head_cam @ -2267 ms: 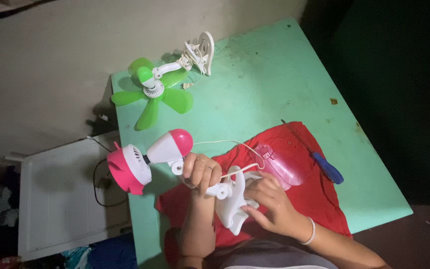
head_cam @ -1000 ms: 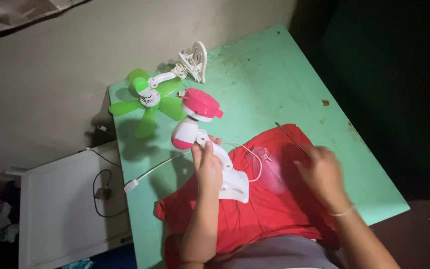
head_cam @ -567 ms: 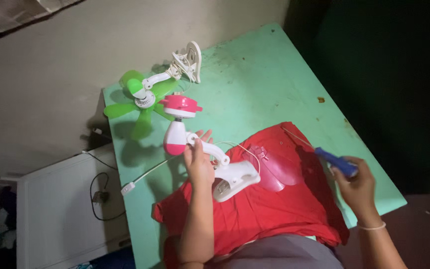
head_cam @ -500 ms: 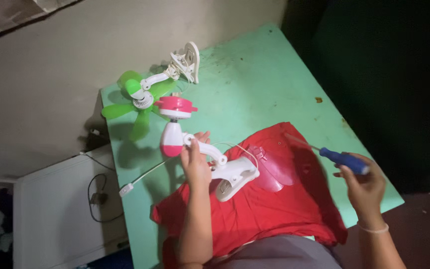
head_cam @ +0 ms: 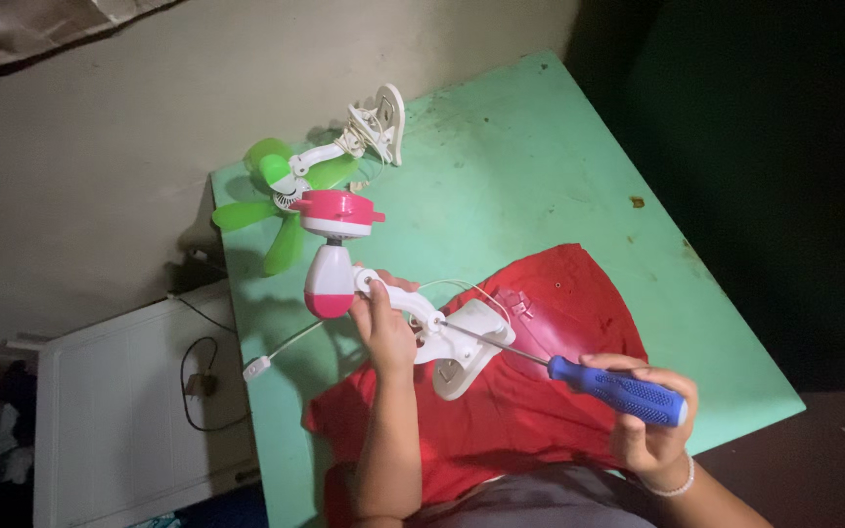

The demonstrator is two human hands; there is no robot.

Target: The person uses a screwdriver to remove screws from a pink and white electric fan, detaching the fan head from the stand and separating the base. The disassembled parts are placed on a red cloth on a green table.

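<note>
The left hand [head_cam: 383,328] is clenched around the white arm of the pink clip fan [head_cam: 383,293], holding it above the red cloth [head_cam: 530,411] on the green table [head_cam: 530,166]. The right hand [head_cam: 649,425] grips the blue-handled screwdriver [head_cam: 579,376], whose tip is at the fan's white clamp. A green clip fan [head_cam: 290,191] lies at the table's far corner.

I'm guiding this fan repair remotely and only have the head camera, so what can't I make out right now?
- Screwdriver tip: its contact point on the pink fan's white clamp arm is too small; no screw is discernible.
- Left hand palm: turned away, so the grip is hidden.
- Screwdriver handle: partly wrapped by the right hand.
- Pink blade piece on the red cloth: dim, outline unclear.
- Table right side: lost in darkness.
</note>
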